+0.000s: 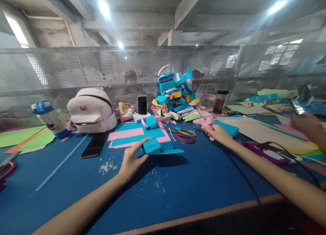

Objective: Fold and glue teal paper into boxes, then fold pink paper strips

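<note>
The left hand (132, 159) has a narrow grip, thumb and fingers pinching the folded blue paper (163, 148) just above the counter (198, 184). The right hand's (216, 134) grip wraps the pink glue gun (205, 121), near the scissors (178, 131).

The table (76, 201) is blue, with a brown edge (203, 213) on the near side. At its far side stands a gray metal screen (142, 60) full of little holes. The ceiling (142, 4) is gray, with thick beams (189, 7) and bright white lights (104, 8). One window (15, 28) glows on the left, another window (280, 54) far on the right.
</note>
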A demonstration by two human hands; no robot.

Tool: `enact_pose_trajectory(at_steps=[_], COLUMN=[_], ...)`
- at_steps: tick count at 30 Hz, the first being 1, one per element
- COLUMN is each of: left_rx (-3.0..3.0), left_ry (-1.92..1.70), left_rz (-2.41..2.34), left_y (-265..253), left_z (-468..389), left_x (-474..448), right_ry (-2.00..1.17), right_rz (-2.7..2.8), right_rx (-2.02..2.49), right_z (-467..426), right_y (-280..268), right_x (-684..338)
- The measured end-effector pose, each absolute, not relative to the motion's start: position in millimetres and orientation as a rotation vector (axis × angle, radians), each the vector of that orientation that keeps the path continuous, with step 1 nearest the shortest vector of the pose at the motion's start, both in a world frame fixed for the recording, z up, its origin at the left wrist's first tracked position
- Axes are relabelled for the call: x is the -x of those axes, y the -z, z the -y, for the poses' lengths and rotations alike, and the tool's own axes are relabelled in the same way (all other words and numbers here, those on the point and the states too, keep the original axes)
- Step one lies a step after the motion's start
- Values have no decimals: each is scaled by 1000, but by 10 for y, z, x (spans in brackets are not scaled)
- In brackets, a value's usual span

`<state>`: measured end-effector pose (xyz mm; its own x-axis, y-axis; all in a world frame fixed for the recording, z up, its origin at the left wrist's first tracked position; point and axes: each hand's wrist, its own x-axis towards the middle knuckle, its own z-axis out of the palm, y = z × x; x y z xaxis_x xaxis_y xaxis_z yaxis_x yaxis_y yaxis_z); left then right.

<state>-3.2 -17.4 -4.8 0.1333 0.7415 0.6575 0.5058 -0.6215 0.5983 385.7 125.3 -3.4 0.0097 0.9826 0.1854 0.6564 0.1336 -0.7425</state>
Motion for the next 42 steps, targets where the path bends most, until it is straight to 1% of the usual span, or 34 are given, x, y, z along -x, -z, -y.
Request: enact_pose_trajectory(at_steps=[4, 8, 19, 22, 26, 31, 32, 33, 35, 37, 40, 42], left_rx=[-2179, -2175, -2184, -2189, -2187, -2178, -2176, -2174, -2176, -2182, -2198, -2211], left_ry=[-1483, -1482, -1477, -1478, -1487, -1482, -1480, -1477, -1473, -1468, -1461, -1452], left_rz=[-1230, -1234, -1222, -1216, -1217, -1225, -1226, -1226, -1226, -1225, -1222, -1219], left_y=[50, 48, 49, 55, 75, 87, 87, 85, 80, 71, 54, 46], left_z=[174, 169, 174, 172, 164, 160, 160, 159, 159, 161, 167, 171], left_x=[34, 34, 38, 40, 45, 47, 47, 48, 49, 50, 50, 51], right_ry=[-577, -550, -560, -517, -392, -166, -137, -107, -145, -72, 90, 82], right_rz=[1776, 1834, 1911, 1945, 2025, 2064, 2106, 2200, 2348, 2399, 2435, 2432], right_rx=[1717, 1759, 1835, 1828, 1804, 1838, 1778, 1626, 1261, 1038, 869, 854], right_z=[-1374, -1379, -1270, -1219, -1037, -474, -336, -204, 9, 118, 88, 0], right_y=[268, 385, 347, 250, -26, -452, -519, -574, -633, -622, -527, -471], right_x=[-3956, -4041, -4069, -4039, -4052, -3847, -3732, -3593, -3275, -2962, -2625, -2514])
